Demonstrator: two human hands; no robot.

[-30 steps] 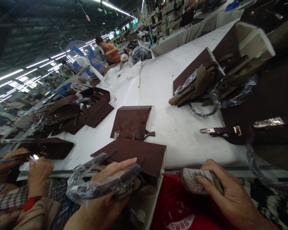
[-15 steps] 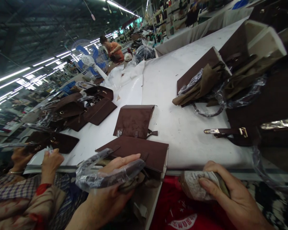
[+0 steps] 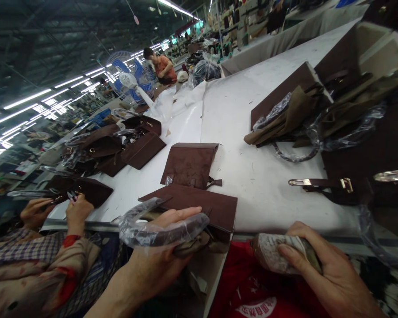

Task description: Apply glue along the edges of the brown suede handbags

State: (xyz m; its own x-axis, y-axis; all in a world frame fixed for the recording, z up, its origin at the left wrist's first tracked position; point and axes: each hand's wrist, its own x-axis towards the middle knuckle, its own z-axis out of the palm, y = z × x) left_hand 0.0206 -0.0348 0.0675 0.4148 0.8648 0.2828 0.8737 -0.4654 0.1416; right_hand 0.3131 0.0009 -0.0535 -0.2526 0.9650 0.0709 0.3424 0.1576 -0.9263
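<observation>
A brown bag [image 3: 215, 207] lies at the front edge of the white table, its plastic-wrapped handle [image 3: 166, 232] passing over my left hand [image 3: 166, 247]. That hand is under the handle with its fingers stretched out flat against the bag. At the right, my right hand [image 3: 318, 260] is wrapped round a rounded tool [image 3: 278, 254] covered in pale, worn wrapping, held above red cloth. Just beyond the bag sits a smaller brown piece [image 3: 189, 165] with a short strap at its corner.
Brown bags [image 3: 142, 148] are piled at the left, where a co-worker's hands [image 3: 79, 212] work with a small tool. At the right lie an open bag with lining [image 3: 292, 110] and a buckled strap [image 3: 321, 183]. A fan [image 3: 129, 79] stands behind.
The whole view has shifted slightly. My hands keep the same holds on the bag and the tool. The co-worker's hand has moved, and a small pointed tool now shows in it.
</observation>
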